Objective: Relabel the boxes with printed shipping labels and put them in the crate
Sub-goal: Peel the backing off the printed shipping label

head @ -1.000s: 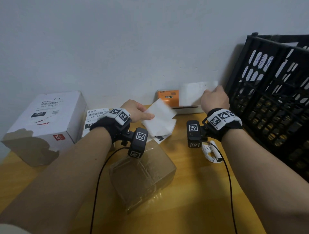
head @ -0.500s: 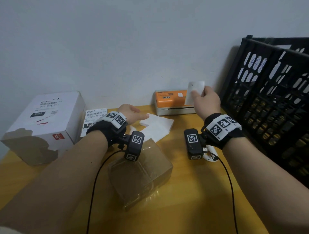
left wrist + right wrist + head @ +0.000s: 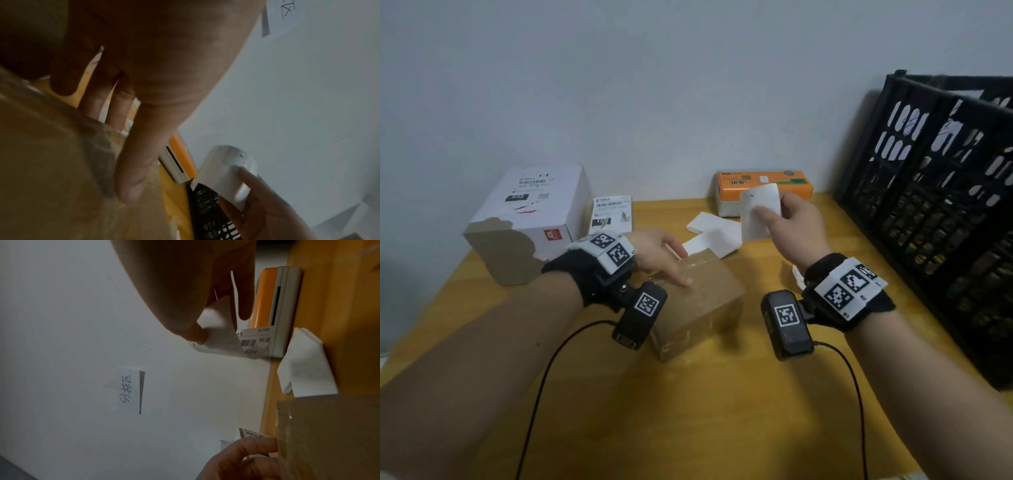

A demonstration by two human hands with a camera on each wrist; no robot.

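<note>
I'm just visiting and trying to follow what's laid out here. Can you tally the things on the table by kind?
Boxes: 3 (brown taped box, white box, small labelled box)
Label printers: 1 (orange label printer)
Crates: 1 (black crate)
Held labels: 1 (shipping label, pinched by the right hand)
Loose white sheets: 2 at least (white sheets)
Total: 8

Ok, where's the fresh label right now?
In the head view the label is pinched in the right hand, held up in front of the orange printer, right of centre, above the brown box.
</note>
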